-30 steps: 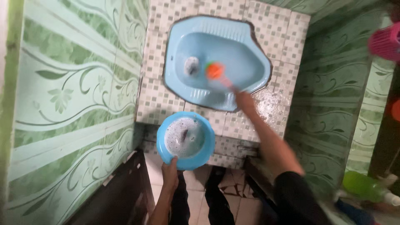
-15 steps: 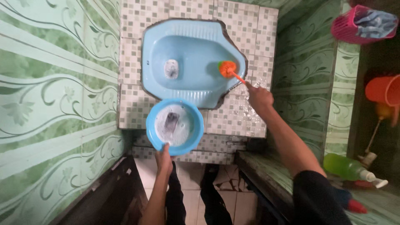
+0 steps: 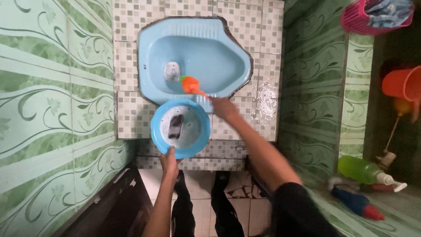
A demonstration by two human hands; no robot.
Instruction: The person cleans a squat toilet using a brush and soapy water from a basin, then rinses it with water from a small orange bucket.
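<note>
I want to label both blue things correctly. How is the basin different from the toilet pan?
The basin is round; the toilet pan is longer, with one narrow end. The basin is smaller and the left hand grips its rim; the pan sits fixed in the tiled step. Foamy water fills the basin; an orange brush rests in the pan. Both are light blue.

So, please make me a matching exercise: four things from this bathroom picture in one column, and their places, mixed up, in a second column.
Things:
1. orange brush
2. blue basin
3. pink basket
4. green bottle

Places:
a. top right corner, with a cloth in it
b. on its side at the lower right, beside a blue bottle
c. head inside the blue squat toilet, gripped by the right hand
d. on the tiled step, its near rim held by the left hand

Pairs: 1-c, 2-d, 3-a, 4-b
</note>
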